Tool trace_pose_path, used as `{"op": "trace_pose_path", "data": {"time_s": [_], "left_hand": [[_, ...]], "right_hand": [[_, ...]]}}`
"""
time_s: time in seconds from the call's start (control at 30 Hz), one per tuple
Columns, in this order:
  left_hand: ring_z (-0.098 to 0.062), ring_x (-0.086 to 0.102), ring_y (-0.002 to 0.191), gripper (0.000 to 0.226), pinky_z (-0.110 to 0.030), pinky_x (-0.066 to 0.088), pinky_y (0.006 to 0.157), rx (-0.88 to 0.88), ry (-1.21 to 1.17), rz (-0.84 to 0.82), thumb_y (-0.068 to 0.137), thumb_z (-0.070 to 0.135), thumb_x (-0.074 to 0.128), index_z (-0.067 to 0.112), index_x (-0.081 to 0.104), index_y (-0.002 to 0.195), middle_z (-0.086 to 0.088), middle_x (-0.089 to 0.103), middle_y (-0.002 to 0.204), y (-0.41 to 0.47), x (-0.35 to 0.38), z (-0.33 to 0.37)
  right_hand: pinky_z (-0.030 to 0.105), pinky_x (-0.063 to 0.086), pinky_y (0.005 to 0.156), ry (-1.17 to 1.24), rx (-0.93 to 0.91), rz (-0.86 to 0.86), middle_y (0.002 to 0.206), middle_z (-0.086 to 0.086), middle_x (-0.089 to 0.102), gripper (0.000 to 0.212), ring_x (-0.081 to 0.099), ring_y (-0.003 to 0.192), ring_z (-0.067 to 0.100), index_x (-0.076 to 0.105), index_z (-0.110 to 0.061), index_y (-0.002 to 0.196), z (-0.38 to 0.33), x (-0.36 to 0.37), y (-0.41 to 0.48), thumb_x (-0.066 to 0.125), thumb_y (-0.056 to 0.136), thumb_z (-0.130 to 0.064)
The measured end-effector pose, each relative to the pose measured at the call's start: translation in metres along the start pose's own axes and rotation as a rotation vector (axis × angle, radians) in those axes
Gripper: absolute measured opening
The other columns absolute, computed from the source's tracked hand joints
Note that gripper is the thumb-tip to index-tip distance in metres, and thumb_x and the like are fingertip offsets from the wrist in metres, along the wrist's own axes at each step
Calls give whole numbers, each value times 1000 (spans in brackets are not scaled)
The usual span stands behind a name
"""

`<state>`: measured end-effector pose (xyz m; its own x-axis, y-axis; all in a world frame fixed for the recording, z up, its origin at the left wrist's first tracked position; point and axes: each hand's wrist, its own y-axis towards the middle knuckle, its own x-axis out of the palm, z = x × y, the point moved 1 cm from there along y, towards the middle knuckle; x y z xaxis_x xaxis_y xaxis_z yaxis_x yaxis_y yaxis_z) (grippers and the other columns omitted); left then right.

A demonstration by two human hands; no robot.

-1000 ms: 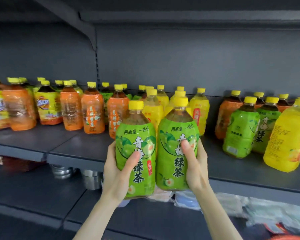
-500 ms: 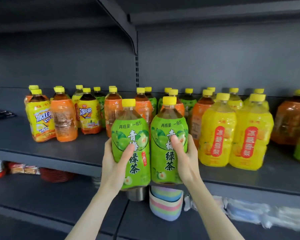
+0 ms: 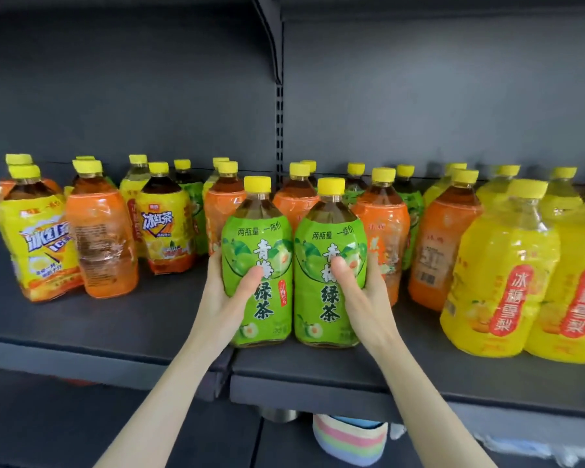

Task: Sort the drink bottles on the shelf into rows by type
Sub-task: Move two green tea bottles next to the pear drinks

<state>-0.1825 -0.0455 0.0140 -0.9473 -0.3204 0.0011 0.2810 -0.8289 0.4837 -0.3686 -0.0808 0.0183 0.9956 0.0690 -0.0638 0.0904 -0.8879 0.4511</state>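
Standing upright & touching at the dark grey metal shelf's [image 3: 318,368] front, left green-label plastic tea bottle [image 3: 262,251] sits in left hand's [image 3: 224,298] wrapped grip, right green-label bottle [image 3: 325,309] in right hand's [image 3: 365,295], orange-label bottles [image 3: 384,224] just behind.

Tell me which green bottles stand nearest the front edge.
The pair the hands grip: left bottle in left hand, right bottle in right hand; other green ones stand behind orange bottles.

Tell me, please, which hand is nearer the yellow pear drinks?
Right. The right hand grips a green bottle left of the yellow pear drinks; the left hand grips the other green bottle, farther left.
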Motion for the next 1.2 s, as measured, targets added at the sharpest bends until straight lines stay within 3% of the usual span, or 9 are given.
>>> {"op": "trace_pose_path", "data": {"time_s": [0.13,0.23,0.33,0.5,0.63,0.73,0.97,1.07,1.2], "left_hand": [[12,55,104,54,-11,49,80,2,14,-112,80,45,58,34,38,129,16,54,122,10,-11,-11],[2,43,118,54,-21,35,97,-17,133,-133,73,61,58,49,37,121,9,41,129,20,-20,-18],[13,36,114,74,-18,27,97,5,196,-141,66,64,55,35,40,132,1,38,131,27,-24,-22],[-10,37,132,83,-42,33,110,51,181,-157,75,67,52,27,26,144,4,40,142,26,-25,-29],[-11,35,135,80,-43,33,111,40,192,-175,83,60,49,26,16,148,4,36,148,14,-23,-26],[-15,33,134,83,-41,31,112,41,239,-152,79,55,49,19,18,148,-1,33,144,9,-23,-26],[-28,43,123,76,-39,38,99,105,520,-21,84,50,51,10,29,145,-11,42,132,-1,-27,-16],[-32,46,123,67,-43,41,97,110,625,-20,91,33,54,6,26,145,-14,40,140,-16,-26,-12],[-33,57,101,47,-39,48,79,233,693,58,87,21,62,2,49,127,-13,48,125,-36,-23,-1]], "right_hand": [[17,43,93,-45,-20,83,115,-23,61,20,54,112,-7,53,-45,108,7,10,4,58,89,-48],[20,22,101,-205,-13,149,132,-8,42,48,28,118,-8,53,-36,123,8,16,3,50,80,-59],[22,25,100,-296,-13,226,128,-4,42,65,31,110,-5,52,-21,131,6,22,5,48,79,-59],[34,30,110,-436,-52,314,148,3,39,82,34,136,18,32,-18,145,5,30,-2,45,81,-67],[28,28,106,-494,-71,299,155,-1,30,82,30,142,18,17,-25,150,3,32,-11,42,81,-62],[24,32,100,-545,-80,273,151,-3,38,80,40,136,17,17,-27,151,2,29,-16,43,83,-60],[46,55,84,-749,-33,181,119,2,66,91,65,98,24,6,-26,152,-11,16,-21,37,79,-70],[45,55,76,-882,-39,153,103,6,66,79,63,88,26,15,-22,151,-17,7,-24,43,89,-61],[46,53,79,-930,-89,143,116,9,62,36,62,98,32,54,-16,128,-29,-12,-34,51,96,-33]]}}
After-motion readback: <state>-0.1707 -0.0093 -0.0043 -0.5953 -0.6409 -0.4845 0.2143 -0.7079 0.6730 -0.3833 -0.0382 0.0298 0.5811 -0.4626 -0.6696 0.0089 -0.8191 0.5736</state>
